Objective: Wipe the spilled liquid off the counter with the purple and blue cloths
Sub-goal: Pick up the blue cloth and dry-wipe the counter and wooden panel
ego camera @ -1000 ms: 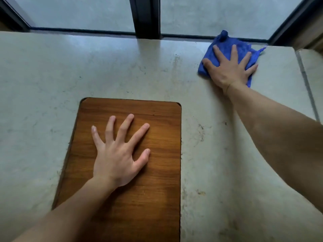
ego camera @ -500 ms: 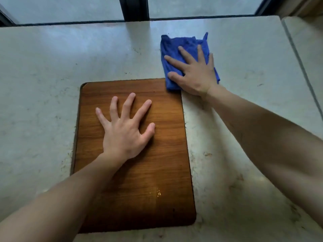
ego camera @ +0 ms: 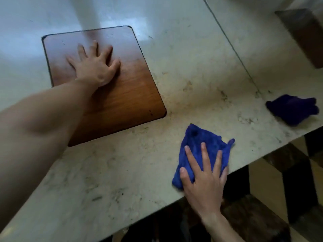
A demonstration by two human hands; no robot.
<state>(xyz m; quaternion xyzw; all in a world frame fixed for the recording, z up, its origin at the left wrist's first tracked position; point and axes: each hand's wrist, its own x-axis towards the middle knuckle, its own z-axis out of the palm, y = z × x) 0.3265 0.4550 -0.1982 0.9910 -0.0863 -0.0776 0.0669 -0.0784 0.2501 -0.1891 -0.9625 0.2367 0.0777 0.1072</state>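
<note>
A left hand point(ego camera: 95, 69) lies flat, fingers spread, gripping nothing, on a wooden board point(ego camera: 122, 95) toward the far left of the pale, stained desk point(ego camera: 122, 172). Right of the board, at the desk's near edge, the right hand point(ego camera: 203, 180) presses open-palmed on a crumpled blue cloth point(ego camera: 199, 140), fingers splayed over it rather than closed round it. Farther right, near the same edge just past a seam, a darker purple cloth point(ego camera: 292, 109) lies bunched, well apart from both hands.
</note>
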